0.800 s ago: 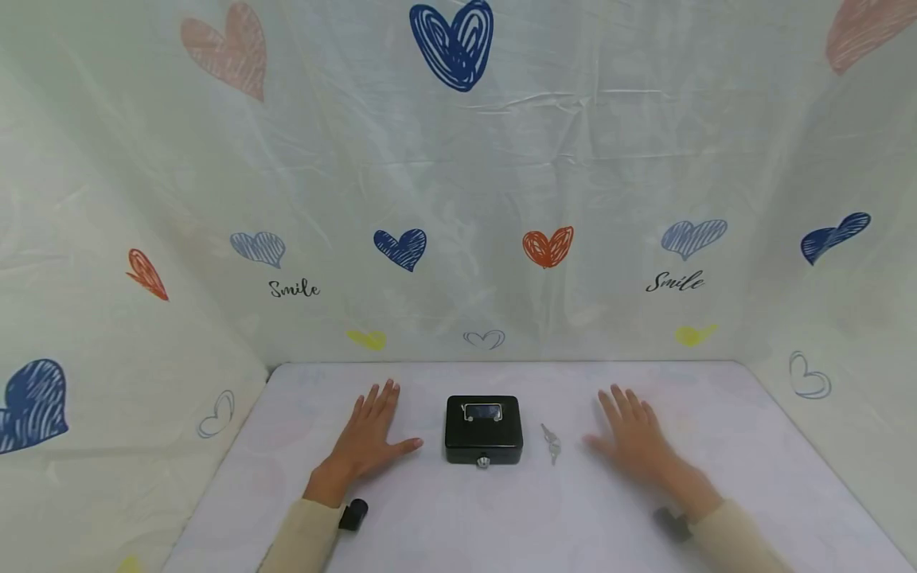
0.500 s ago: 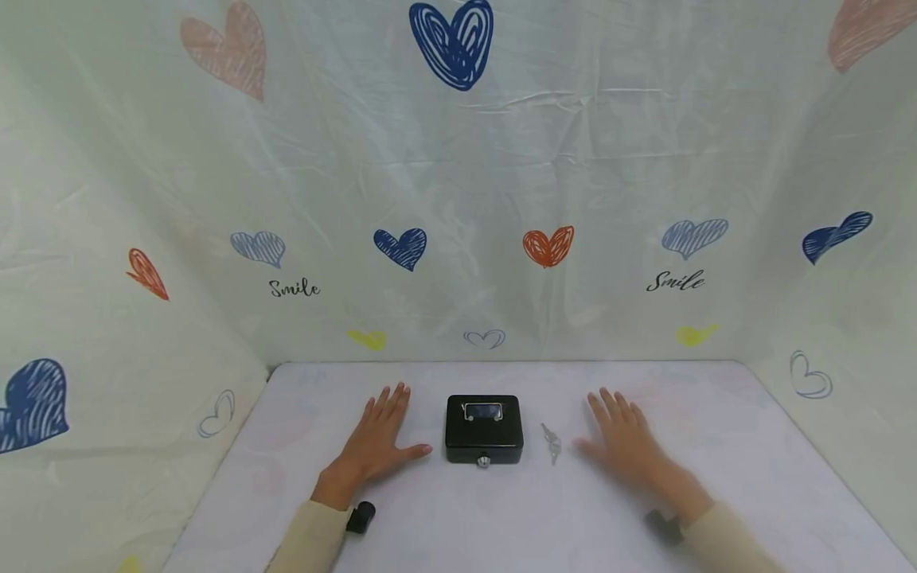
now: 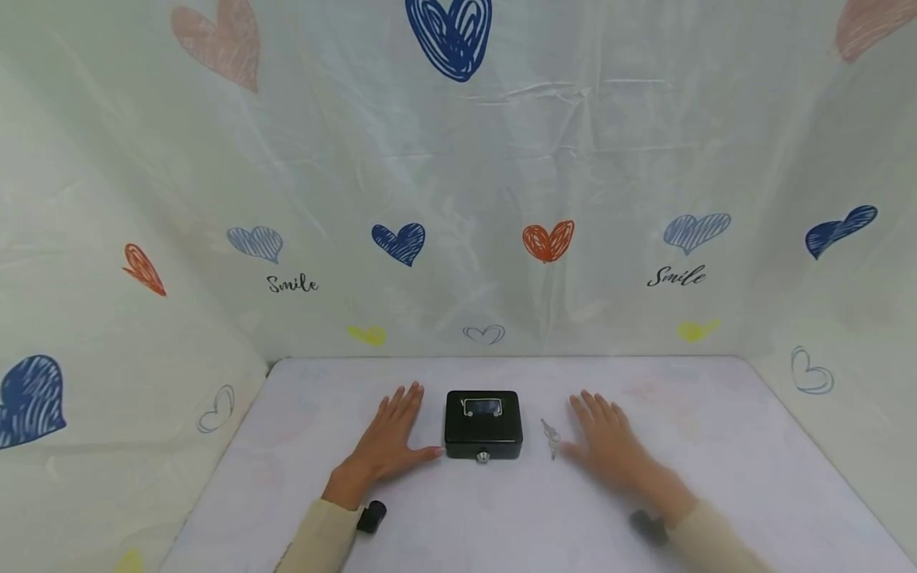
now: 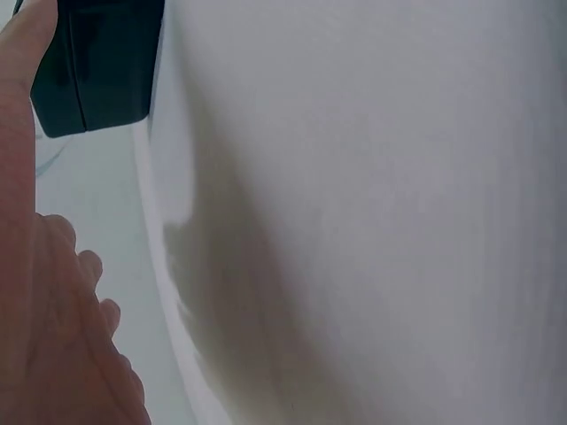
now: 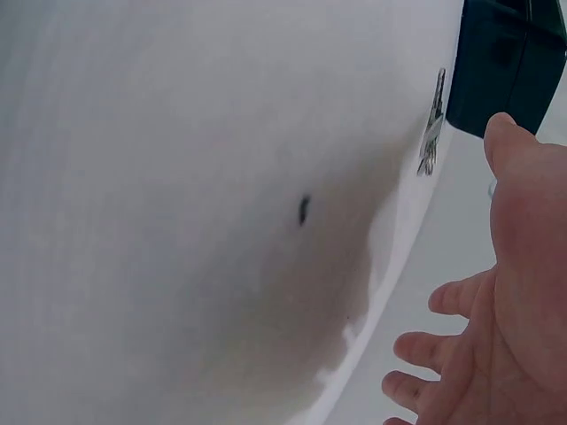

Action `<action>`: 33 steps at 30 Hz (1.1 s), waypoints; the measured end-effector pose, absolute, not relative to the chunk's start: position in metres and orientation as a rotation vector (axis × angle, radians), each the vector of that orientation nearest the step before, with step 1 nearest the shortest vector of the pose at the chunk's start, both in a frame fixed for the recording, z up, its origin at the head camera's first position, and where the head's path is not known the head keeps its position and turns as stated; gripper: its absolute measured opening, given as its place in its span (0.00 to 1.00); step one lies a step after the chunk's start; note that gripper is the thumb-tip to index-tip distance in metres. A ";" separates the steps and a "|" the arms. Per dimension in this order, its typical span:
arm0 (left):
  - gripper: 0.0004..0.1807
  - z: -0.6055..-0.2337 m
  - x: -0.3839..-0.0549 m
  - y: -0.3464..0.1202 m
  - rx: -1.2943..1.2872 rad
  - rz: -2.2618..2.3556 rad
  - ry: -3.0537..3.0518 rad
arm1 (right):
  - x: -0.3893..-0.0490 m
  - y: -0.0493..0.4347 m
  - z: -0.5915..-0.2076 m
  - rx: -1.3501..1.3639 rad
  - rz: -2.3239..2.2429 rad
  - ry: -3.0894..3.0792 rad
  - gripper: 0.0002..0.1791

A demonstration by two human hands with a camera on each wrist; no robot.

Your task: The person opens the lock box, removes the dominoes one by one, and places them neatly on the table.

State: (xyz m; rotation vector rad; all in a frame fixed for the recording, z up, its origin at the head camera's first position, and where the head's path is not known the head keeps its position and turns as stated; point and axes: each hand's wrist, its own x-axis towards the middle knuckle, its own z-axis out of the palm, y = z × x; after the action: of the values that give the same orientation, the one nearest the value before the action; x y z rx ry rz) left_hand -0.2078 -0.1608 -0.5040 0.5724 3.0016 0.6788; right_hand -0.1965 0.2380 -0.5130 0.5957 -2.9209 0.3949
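A small black cash box (image 3: 483, 436), lid down, sits mid-table with a wire handle folded on top and a round silver lock at its front. To its right lie silver keys (image 3: 551, 438). My left hand (image 3: 390, 446) is spread with straight fingers just left of the box, thumb near its front left corner; whether it touches cannot be told. My right hand (image 3: 609, 447) hovers with extended fingers, thumb close beside the keys. In the right wrist view the keys (image 5: 431, 124) lie near the box (image 5: 505, 66). The left wrist view shows the box (image 4: 106, 66) past the thumb.
The white table (image 3: 494, 525) bears the box and keys. Behind and beside it hangs a pale curtain (image 3: 458, 183) printed with hearts and "Smile". A dark strapped device (image 3: 371, 517) sits on the left wrist, another (image 3: 648, 527) on the right.
Both hands have moved inward, the left rightward to the box and the right leftward to the keys. Box and keys stay put on the table; the head view has tilted slightly down.
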 end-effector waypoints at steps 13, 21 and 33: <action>0.63 -0.505 -0.207 -0.145 0.551 0.668 2.958 | -0.192 0.223 -0.506 0.635 0.449 -2.872 0.44; 0.63 -0.504 -0.206 -0.139 0.542 0.762 2.920 | -0.192 0.218 -0.512 0.656 0.451 -2.818 0.42; 0.64 -0.505 -0.203 -0.132 0.519 0.891 2.871 | -0.190 0.207 -0.509 0.595 0.439 -2.844 0.37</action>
State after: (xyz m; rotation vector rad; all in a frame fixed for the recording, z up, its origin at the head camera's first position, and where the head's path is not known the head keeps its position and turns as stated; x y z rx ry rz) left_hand -0.2027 -0.1318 -0.5049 0.5188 2.8707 0.8914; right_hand -0.1902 0.2066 -0.5085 0.5954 -2.8440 0.4387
